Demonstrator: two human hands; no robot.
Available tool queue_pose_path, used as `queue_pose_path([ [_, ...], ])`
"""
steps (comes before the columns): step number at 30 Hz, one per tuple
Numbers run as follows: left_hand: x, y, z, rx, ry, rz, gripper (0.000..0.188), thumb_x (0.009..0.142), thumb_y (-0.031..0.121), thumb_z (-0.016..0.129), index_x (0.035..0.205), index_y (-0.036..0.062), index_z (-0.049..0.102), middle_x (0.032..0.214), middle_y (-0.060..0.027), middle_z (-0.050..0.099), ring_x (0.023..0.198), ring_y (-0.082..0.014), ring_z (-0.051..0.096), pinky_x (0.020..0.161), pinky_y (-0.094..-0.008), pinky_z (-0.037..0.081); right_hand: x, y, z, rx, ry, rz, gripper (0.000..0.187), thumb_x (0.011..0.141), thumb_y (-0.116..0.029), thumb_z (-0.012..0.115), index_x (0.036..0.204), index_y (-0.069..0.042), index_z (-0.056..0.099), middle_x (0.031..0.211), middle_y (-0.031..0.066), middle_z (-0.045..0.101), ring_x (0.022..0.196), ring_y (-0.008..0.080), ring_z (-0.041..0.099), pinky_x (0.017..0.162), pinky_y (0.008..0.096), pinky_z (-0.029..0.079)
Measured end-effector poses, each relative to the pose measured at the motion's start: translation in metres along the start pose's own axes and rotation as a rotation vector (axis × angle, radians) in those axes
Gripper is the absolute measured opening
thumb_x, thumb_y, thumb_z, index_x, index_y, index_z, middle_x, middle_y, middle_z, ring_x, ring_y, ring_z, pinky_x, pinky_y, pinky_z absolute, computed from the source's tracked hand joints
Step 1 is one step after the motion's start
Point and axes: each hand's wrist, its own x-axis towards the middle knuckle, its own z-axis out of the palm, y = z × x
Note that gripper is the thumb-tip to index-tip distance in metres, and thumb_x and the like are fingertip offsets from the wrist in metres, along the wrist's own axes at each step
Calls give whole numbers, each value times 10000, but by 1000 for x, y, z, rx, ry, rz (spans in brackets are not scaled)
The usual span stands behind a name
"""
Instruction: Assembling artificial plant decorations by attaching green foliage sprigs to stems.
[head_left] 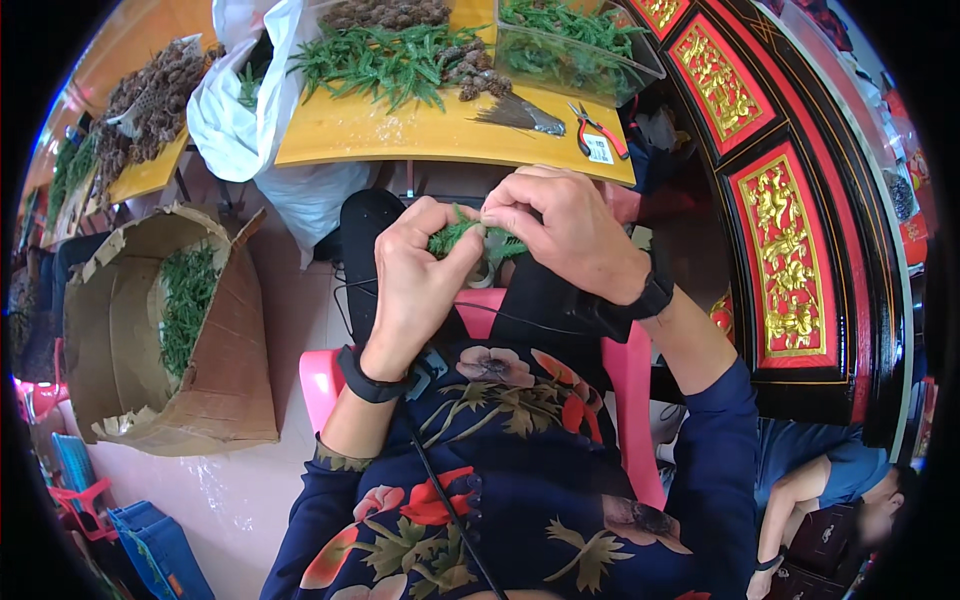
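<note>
Green sprig [450, 238] just off centre toward 12 o'clock, left hand [412, 262] and right hand [567, 226] both got pinch grip on it. Fiddly tbh: tugging too hard could shred it. Pliers [584, 121] at 1 o'clock on table [400, 140].

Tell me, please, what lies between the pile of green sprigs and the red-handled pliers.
In the head view, brown cones and a bundle of thin dark strands lie on the yellow table between the pile of green sprigs and the pliers.
</note>
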Motion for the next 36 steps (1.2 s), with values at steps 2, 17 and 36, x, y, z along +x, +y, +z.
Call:
queue_pose_path([
  [2,1,2,-4,-105,-14,-69,123,820,99,674,835,-23,676,723,25,586,642,-64,531,589,-227,412,2,-4,-6,97,-14,12,139,811,-60,638,948,-44,663,882,62,623,719,243,587,712,330,470],
  [17,12,10,-14,-805,-357,-528,98,822,93,668,864,5,681,711,40,587,611,-36,486,554,-183,333,16,0,-42,-199,46,-588,141,762,-125,693,903,-127,682,943,16,626,780,181,597,729,322,439],
  [36,27,11,-18,-322,138,-209,64,849,55,663,835,-8,658,654,30,586,595,-28,509,537,-179,387,6,249,-22,-612,11,836,685,690,-619,695,1006,-12,666,1043,217,651,1020,355,609,862,412,485],
])
